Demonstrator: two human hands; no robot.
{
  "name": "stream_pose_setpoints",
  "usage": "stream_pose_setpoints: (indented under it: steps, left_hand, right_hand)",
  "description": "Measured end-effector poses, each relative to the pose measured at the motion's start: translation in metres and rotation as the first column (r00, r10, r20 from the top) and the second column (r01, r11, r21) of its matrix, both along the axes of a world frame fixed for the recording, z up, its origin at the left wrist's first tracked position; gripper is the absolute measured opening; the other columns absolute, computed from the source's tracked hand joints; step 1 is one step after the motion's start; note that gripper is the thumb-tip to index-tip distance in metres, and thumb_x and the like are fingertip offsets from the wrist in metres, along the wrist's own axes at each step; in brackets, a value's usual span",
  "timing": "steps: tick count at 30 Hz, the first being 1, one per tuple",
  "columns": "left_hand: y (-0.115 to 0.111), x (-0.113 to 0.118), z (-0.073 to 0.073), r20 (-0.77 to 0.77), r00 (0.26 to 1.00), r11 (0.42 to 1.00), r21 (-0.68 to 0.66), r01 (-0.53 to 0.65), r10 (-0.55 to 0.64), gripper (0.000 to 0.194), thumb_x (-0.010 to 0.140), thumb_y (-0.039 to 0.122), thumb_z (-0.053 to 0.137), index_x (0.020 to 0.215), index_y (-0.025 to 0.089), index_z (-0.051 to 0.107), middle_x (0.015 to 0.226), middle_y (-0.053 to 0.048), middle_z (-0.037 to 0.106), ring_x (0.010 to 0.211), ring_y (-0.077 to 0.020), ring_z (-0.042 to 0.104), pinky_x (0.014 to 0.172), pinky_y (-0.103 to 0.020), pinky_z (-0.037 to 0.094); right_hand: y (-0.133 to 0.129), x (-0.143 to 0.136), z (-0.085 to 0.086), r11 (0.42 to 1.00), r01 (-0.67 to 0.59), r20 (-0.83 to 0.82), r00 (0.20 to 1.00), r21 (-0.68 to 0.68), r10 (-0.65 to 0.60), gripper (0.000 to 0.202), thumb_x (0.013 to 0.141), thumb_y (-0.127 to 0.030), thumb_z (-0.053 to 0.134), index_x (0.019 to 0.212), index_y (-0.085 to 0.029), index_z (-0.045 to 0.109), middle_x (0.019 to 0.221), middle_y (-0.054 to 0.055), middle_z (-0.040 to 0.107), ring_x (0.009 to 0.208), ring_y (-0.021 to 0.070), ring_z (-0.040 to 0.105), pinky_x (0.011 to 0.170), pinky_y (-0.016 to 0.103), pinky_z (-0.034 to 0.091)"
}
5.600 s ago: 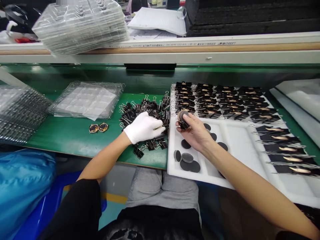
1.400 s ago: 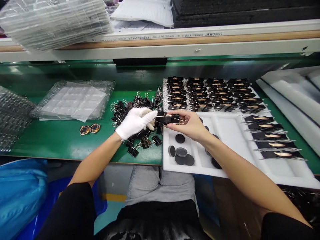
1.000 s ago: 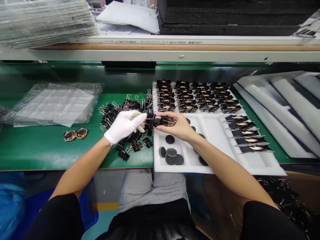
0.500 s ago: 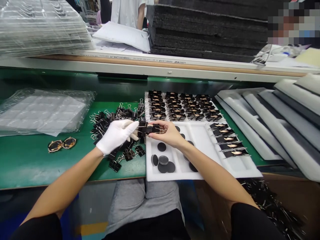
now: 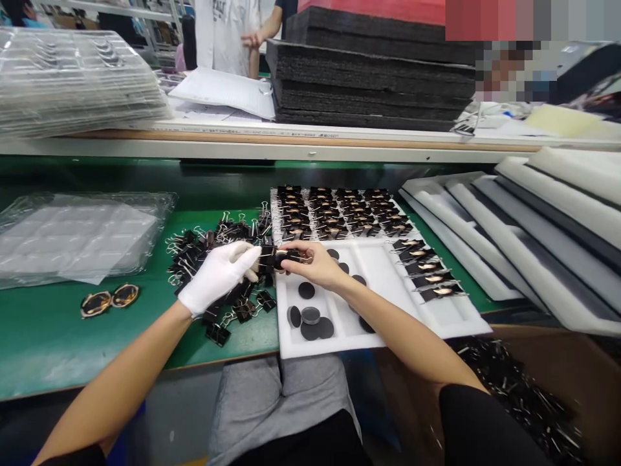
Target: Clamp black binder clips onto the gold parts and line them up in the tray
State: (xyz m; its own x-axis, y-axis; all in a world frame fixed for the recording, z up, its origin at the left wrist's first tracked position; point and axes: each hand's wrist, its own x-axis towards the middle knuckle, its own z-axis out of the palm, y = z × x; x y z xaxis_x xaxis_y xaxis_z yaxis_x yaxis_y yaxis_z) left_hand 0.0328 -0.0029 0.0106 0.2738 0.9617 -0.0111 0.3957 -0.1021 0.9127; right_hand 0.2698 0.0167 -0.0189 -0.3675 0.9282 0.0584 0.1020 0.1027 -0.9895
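My left hand (image 5: 218,275), in a white glove, pinches a black binder clip (image 5: 266,259) over the front left corner area of the clip rows. My bare right hand (image 5: 317,266) grips a second binder clip (image 5: 293,255) right beside it. Between the two clips sits a small round dark piece (image 5: 280,260), partly hidden by my fingers. Under and behind my left hand lies a heap of loose binder clips (image 5: 187,249). The white foam tray (image 5: 383,275) below my right hand bears several dark round discs (image 5: 306,290) and rows of clipped pieces (image 5: 359,210).
A pair of round gold-rimmed pieces (image 5: 110,300) lies on the green table (image 5: 43,343). Clear plastic trays (image 5: 82,236) are at the left, foam sheets (image 5: 548,239) lean at the right. A black foam stack (image 5: 369,84) stands on the shelf; a person (image 5: 228,39) is behind.
The whole view has shifted with my head. Both hands still hold the clips together, and the round piece between them now shows a darker face.
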Motion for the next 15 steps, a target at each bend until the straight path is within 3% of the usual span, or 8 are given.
stream_pose_setpoints:
  steps: [3, 10, 15]
  left_hand:
    - [0.000, 0.000, 0.001, -0.087, 0.996, 0.999, 0.038, -0.007, 0.010, 0.047, 0.097, 0.065, 0.053, 0.099, 0.020, 0.067, 0.078, -0.001, 0.074, 0.069, -0.0182, 0.075, 0.060, -0.026, 0.051]
    - [0.000, -0.001, 0.004, -0.252, 0.961, 0.992, 0.085, -0.099, 0.117, 0.034, 0.097, 0.056, 0.056, 0.105, 0.026, 0.070, 0.081, 0.001, 0.079, 0.075, -0.0215, 0.073, 0.075, -0.033, 0.054]
    - [0.000, -0.005, 0.000, -0.174, 0.984, 0.993, 0.118, -0.024, 0.044, 0.046, 0.102, 0.061, 0.045, 0.119, 0.025, 0.068, 0.090, -0.003, 0.079, 0.083, -0.0247, 0.074, 0.075, -0.038, 0.057]
  right_hand:
    - [0.004, 0.000, -0.004, 1.000, -0.022, -0.006, 1.000, 0.018, 0.022, 0.043, 0.078, -0.047, 0.082, 0.110, -0.018, 0.076, 0.106, 0.008, 0.079, 0.086, 0.0206, 0.075, 0.082, 0.035, 0.063]
    - [0.011, 0.008, 0.000, 0.966, -0.095, 0.074, 0.994, 0.241, 0.079, 0.036, 0.087, -0.041, 0.077, 0.116, -0.020, 0.074, 0.124, 0.007, 0.075, 0.111, 0.0206, 0.070, 0.093, 0.031, 0.054]
    - [0.014, 0.017, 0.011, 0.929, -0.161, 0.202, 0.975, 0.333, 0.097, 0.024, 0.088, -0.027, 0.077, 0.111, -0.019, 0.073, 0.118, 0.005, 0.076, 0.110, 0.0194, 0.070, 0.090, 0.029, 0.052]
